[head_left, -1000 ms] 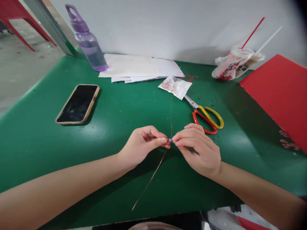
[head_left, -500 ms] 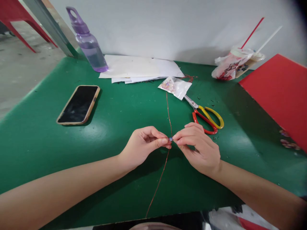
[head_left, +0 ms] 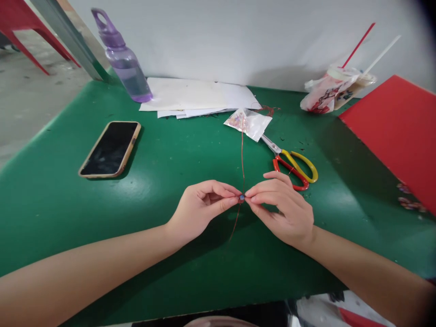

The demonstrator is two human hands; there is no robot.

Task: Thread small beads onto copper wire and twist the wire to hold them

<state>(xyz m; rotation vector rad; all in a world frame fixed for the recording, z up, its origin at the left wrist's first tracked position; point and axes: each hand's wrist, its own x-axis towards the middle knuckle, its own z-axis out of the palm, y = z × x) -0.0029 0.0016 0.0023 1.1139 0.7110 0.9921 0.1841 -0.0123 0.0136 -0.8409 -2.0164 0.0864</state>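
Observation:
A small blue bead (head_left: 241, 197) sits between the fingertips of both hands, above the green table. My left hand (head_left: 207, 200) pinches from the left, thumb against fingers, right at the bead. From the other side my right hand (head_left: 281, 206) has thumb and fingertips pressed together at the bead's edge; fingers hide exactly what each tip grips. A thin copper-coloured strand (head_left: 242, 156), like wire or cord, runs up from the fingertips toward a clear packet (head_left: 248, 123) of small beads. Its lower part (head_left: 235, 225) hangs below the hands.
Scissors (head_left: 296, 170) with red and yellow handles lie just beyond my right hand. A phone (head_left: 109, 149) and a purple bottle (head_left: 126, 61) are at left, papers (head_left: 200, 94) at the back. Bagged drinks (head_left: 332, 88) and a red board (head_left: 395, 131) stand at right.
The lower part of the strand has swung up and right and shows shorter. Its upper part has shifted slightly right and straightened. Both hands stay nearly in place, still pinching at the bead.

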